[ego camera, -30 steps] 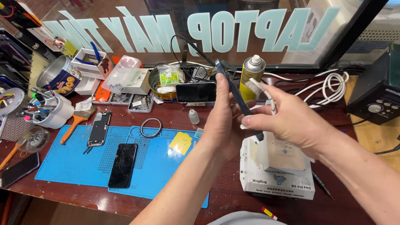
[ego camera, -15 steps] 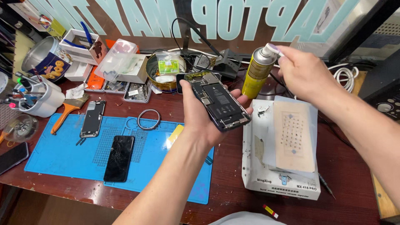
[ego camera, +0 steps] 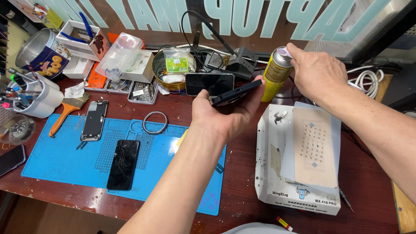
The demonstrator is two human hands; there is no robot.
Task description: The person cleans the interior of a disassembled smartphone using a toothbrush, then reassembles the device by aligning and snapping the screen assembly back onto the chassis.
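Phone (ego camera: 236, 92) sits edge-on in left hand (ego camera: 225, 115), gripped mid-scene above counter (ego camera: 242, 190). Right hand (ego camera: 318, 73) closes on yellow spray can (ego camera: 277, 73), far right. Risk: thin edge grip could slip, dropping phone onto white heating box (ego camera: 299, 156).

A dark red-brown wooden workbench (ego camera: 242, 190) carries a blue silicone repair mat (ego camera: 65, 164) along its front-left edge, a white box-shaped heating station (ego camera: 299, 195) front-right, and a yellow spray can (ego camera: 274, 78) towards the back.
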